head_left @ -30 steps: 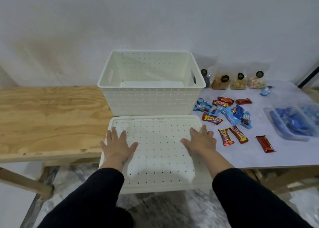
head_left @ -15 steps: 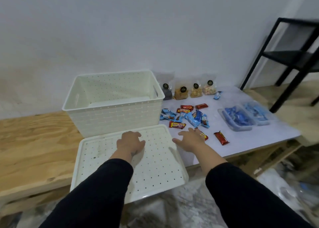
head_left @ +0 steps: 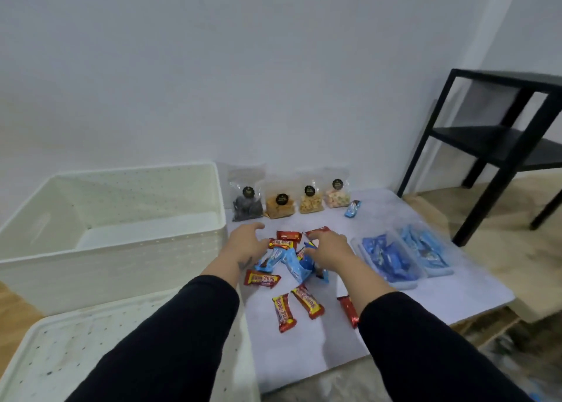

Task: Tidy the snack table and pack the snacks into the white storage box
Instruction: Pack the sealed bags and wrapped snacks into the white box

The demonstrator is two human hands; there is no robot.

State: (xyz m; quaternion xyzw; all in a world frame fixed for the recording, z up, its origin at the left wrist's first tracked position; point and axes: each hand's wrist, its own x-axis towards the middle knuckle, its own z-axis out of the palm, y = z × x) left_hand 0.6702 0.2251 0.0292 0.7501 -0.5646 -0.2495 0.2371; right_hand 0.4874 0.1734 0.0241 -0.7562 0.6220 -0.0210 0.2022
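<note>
The white storage box [head_left: 127, 249] stands open and empty at the left, its perforated lid [head_left: 60, 356] lying flat in front of it. A heap of red and blue wrapped snack bars [head_left: 289, 258] lies on the pale table cover [head_left: 441, 298]. My left hand [head_left: 246, 245] hovers with spread fingers over the heap's left side. Over its right side my right hand [head_left: 328, 248] curls on the wrappers; whether it grips one is unclear. Further red bars [head_left: 282, 312] lie nearer me.
Four clear bags of snacks [head_left: 308, 201] stand along the wall, a lone blue bar [head_left: 352, 208] beside them. Two clear trays of blue packets [head_left: 404, 254] sit at the right. A black metal shelf [head_left: 498, 146] stands beyond the table's right end.
Both hands left the lid and moved right and forward onto the heap of snack bars. The camera turned right, so the box and lid now sit at the left.
</note>
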